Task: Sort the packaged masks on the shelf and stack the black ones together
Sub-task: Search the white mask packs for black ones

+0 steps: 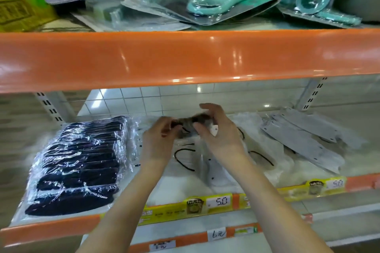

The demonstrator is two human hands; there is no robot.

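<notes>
The orange-edged shelf (51,230) carries stacked black masks (78,162), loose clear packets (205,166) and grey masks (304,139).

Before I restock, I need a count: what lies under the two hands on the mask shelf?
Under the left hand and right hand, which hold a dark packaged mask, lie clear-wrapped white masks with black ear loops. Wrapping and blur hide their number.

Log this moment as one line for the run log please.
both hands: left hand and right hand hold one dark packaged mask | black stack at shelf left | grey masks at right
</notes>
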